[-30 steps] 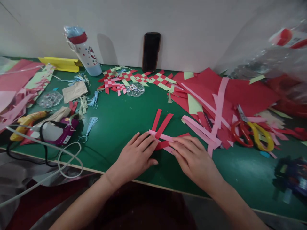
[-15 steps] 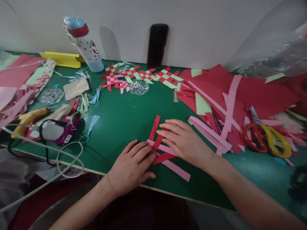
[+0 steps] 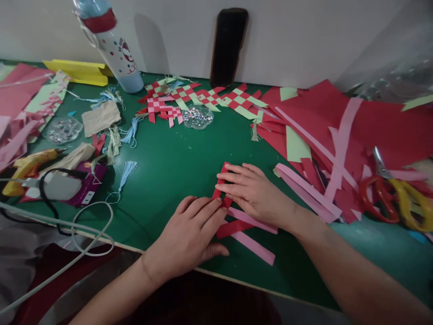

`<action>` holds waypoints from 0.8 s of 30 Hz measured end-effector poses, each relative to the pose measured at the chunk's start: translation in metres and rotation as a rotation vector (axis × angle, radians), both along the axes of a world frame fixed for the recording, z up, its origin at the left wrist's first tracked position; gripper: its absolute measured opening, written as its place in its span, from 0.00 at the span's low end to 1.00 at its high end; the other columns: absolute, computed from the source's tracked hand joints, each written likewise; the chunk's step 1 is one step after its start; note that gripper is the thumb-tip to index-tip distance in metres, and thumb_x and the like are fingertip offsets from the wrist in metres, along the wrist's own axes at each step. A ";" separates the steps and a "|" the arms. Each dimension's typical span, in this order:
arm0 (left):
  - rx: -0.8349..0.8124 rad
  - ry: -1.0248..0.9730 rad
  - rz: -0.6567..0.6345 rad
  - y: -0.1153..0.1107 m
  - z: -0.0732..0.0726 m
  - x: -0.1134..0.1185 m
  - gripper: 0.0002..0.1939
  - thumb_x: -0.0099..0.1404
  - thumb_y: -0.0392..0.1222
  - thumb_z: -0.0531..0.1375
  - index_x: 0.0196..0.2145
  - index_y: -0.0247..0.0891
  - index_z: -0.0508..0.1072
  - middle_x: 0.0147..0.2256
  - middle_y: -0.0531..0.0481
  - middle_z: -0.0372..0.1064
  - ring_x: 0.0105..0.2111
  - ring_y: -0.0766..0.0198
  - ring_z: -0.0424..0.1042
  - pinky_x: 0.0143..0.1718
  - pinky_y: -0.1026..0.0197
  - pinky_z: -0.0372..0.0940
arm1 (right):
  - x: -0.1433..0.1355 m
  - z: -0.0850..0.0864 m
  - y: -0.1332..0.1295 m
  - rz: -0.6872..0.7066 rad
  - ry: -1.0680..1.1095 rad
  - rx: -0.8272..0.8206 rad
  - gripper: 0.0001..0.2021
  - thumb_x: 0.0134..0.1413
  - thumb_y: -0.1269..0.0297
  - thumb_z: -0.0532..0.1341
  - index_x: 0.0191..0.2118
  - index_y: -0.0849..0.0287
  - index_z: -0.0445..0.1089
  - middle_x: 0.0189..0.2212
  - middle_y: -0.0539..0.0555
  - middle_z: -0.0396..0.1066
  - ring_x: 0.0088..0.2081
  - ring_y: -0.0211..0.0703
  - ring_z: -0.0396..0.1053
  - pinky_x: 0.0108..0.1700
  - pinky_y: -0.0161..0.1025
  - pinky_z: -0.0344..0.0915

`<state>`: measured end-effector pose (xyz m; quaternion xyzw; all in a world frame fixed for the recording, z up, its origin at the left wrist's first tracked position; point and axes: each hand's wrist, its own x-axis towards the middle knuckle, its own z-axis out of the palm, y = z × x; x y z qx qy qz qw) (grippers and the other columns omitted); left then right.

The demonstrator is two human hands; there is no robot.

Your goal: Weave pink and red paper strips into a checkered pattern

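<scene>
Red and pink paper strips cross one another at the table's near edge. My left hand [image 3: 194, 232] lies palm down over the left end of the crossing, its stretched fingers pressing on the strips. Fingers spread flat, my right hand [image 3: 255, 194] rests on the upper red strip [image 3: 223, 170], its fingertips close to the left hand's. A second red strip [image 3: 233, 229] slants between two pink strips, the lower of which [image 3: 255, 248] points toward the near right. The crossing itself is mostly hidden under my fingers.
Woven paper fish [image 3: 237, 100] and a clear dish of googly eyes [image 3: 198, 117] sit farther back. Red sheets and scissors [image 3: 394, 198] are at the right. A bottle [image 3: 115, 49], phone [image 3: 229, 47], tassels [image 3: 126, 174], glue gun [image 3: 30, 167] and looping cable surround the workspace.
My right hand has moved slightly left onto the upper red strip, covering more of it. More of the upper pink strip's right end shows. The camera view has shifted.
</scene>
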<state>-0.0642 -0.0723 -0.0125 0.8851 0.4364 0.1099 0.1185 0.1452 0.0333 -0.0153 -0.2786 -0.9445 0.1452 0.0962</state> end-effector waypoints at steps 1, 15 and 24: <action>-0.014 0.003 0.010 0.002 0.001 0.002 0.33 0.68 0.63 0.49 0.60 0.35 0.61 0.59 0.40 0.63 0.57 0.49 0.61 0.58 0.44 0.57 | 0.000 0.001 0.000 0.000 0.001 -0.007 0.18 0.65 0.71 0.51 0.53 0.50 0.72 0.58 0.52 0.68 0.64 0.51 0.57 0.60 0.59 0.53; 0.043 -0.030 0.006 0.007 0.000 0.007 0.26 0.69 0.58 0.53 0.58 0.40 0.64 0.53 0.41 0.63 0.56 0.49 0.58 0.57 0.44 0.59 | 0.001 0.000 0.002 0.021 0.020 0.009 0.20 0.62 0.75 0.49 0.52 0.53 0.72 0.58 0.54 0.68 0.63 0.51 0.57 0.58 0.57 0.52; 0.029 -0.033 0.087 0.008 -0.001 0.023 0.28 0.67 0.64 0.51 0.52 0.41 0.70 0.48 0.42 0.62 0.52 0.48 0.61 0.55 0.41 0.59 | 0.001 -0.003 0.002 0.017 0.017 -0.007 0.23 0.59 0.77 0.49 0.53 0.53 0.71 0.59 0.52 0.67 0.64 0.50 0.56 0.59 0.56 0.50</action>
